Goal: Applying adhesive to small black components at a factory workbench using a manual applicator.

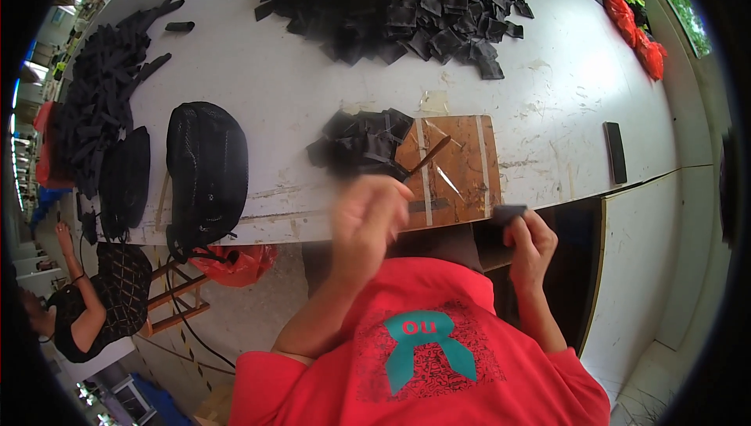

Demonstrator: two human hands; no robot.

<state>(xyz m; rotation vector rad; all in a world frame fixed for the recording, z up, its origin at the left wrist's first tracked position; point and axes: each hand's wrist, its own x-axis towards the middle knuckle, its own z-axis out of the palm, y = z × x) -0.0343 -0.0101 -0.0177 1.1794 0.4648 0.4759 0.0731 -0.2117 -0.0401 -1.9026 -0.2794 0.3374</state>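
My right hand (535, 248), at the table's front edge, pinches a small black piece (510, 212) that looks like folded fabric. My left hand (366, 222) is smeared by motion in front of a small pile of black pieces (364, 140); its grip cannot be made out. Just beyond its fingers, a thin brown stick (431, 155) slants over a brown wooden board (477, 160) with pale strips across it. The pile overlaps the board's left side.
A large heap of black pieces (438, 3) covers the far middle of the white table (547, 97). To the left are a black bag (207, 168) and long black strips (98, 82). A black bar (615, 152) lies right. Another person (86, 301) is at the left.
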